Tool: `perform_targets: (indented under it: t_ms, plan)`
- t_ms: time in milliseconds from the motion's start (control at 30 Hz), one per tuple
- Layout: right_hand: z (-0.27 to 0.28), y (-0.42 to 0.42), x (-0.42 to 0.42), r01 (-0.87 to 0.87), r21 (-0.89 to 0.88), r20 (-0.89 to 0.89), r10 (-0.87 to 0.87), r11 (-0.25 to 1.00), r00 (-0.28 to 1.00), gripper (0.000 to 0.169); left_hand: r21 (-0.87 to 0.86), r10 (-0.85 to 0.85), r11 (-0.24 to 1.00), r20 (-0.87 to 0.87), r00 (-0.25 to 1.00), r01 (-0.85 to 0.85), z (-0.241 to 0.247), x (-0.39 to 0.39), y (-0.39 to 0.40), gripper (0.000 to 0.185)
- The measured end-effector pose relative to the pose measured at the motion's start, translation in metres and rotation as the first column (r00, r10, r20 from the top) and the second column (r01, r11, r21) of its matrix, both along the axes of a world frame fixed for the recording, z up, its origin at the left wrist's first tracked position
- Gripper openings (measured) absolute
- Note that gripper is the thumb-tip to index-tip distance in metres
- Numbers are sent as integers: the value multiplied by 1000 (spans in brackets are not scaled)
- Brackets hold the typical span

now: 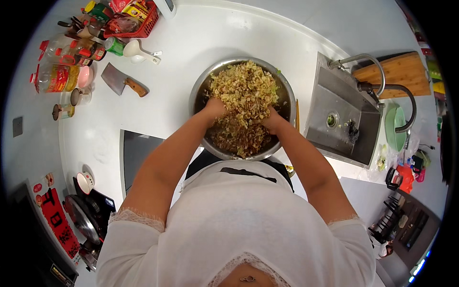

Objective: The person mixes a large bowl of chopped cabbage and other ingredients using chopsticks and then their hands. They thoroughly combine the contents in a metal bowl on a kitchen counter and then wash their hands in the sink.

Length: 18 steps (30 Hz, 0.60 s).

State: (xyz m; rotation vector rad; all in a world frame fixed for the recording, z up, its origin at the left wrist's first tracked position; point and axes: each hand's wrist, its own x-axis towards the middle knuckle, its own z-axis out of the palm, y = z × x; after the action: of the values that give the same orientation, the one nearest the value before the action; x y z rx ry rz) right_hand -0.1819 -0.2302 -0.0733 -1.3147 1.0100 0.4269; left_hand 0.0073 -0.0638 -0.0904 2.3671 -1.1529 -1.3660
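A large stainless steel bowl (198,84) stands on the white counter before me, holding a heap of finely chopped vegetable mixture (247,95), pale yellow-green on top and browner near my body. My left hand (215,109) is sunk into the heap from the left side of the bowl. On the right side, my right hand (271,121) reaches into the same mixture. The fingers of both hands are buried under the chopped pieces, so their hold cannot be made out. A pair of chopsticks (297,116) lies close against the bowl's right side.
At the left lie a cleaver (123,80) and a ladle (140,52), near oil bottles (59,78) and a red basket (147,27). A steel sink (322,97) with a curved faucet (380,68) is at right, beside a wooden cutting board (398,75) and green basin (394,125).
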Motion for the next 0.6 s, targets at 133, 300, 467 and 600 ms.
perform_targets:
  t_ms: [133, 300, 467, 600]
  plan:
    - [13, 4, 9, 121, 146, 22, -125, 982, 992, 65, -147, 308, 930, -182, 934, -336, -24, -20, -3, 18]
    - [31, 18, 9, 114, 48, 303, -123, 992, 945, 55, -200, 509, 717, -505, 697, -668, -42, -29, 4, 35]
    - [44, 16, 2, -151, -691, 335, 498, 707, 800, 38, -465, 524, 631, -336, 783, -622, 30, -41, 6, 34]
    - [71, 4, 0, -416, -828, 0, 740, 377, 672, 39, -607, 351, 636, -322, 879, -477, 82, -40, 13, 47]
